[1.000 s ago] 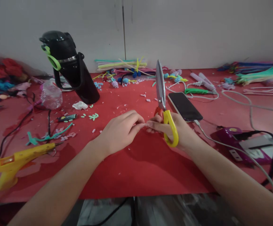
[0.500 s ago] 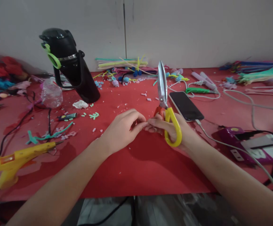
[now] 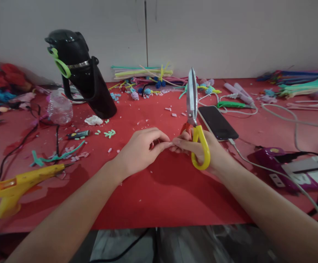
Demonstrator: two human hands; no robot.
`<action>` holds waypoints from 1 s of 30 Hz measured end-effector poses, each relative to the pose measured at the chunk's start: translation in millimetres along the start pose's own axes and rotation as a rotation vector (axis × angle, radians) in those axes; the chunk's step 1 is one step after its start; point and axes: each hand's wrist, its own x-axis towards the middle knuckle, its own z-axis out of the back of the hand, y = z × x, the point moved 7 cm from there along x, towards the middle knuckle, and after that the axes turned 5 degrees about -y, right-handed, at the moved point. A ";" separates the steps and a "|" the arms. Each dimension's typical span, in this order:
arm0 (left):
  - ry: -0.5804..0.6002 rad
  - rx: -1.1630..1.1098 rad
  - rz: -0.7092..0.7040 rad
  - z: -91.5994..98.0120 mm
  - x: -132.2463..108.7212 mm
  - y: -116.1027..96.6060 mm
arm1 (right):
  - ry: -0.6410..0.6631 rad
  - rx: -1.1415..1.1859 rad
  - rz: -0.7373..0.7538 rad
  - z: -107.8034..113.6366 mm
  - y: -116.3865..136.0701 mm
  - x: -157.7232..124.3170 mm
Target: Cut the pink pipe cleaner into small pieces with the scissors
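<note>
A pair of scissors (image 3: pixel 192 98) points its metal blades up and away from me; its yellow and red handles hang on the fingers of my right hand (image 3: pixel 200 148). My right thumb and forefinger pinch at the same spot where the fingertips of my left hand (image 3: pixel 145 146) are pressed together. Whatever lies between the fingertips is too small to make out. Both hands hover just over the red tabletop (image 3: pixel 159 197). Just beyond my right hand lies a black phone (image 3: pixel 218 122) with a white cable plugged in.
On the left lie a yellow glue gun (image 3: pixel 24 182), a turquoise pipe cleaner (image 3: pixel 63 157) and small cut pieces. A black bottle (image 3: pixel 86 76) stands behind them. Pipe cleaner bundles (image 3: pixel 142 73) line the back. A purple device (image 3: pixel 276 164) with cables sits at right.
The scissors have swung slightly to the right in my right hand. My fingertips stay together in nearly the same place.
</note>
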 end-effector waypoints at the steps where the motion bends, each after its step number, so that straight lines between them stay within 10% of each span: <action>1: 0.006 0.000 0.010 -0.1 0.2 0.8 | -0.013 -0.008 0.009 0.7 1.0 -0.1; 18: 0.025 -0.057 0.007 1.4 1.7 0.3 | -0.067 -0.082 0.040 3.3 4.9 -0.8; 30: -0.296 -0.491 0.350 56.4 -7.2 75.8 | -0.106 -0.937 0.179 22.2 11.0 4.0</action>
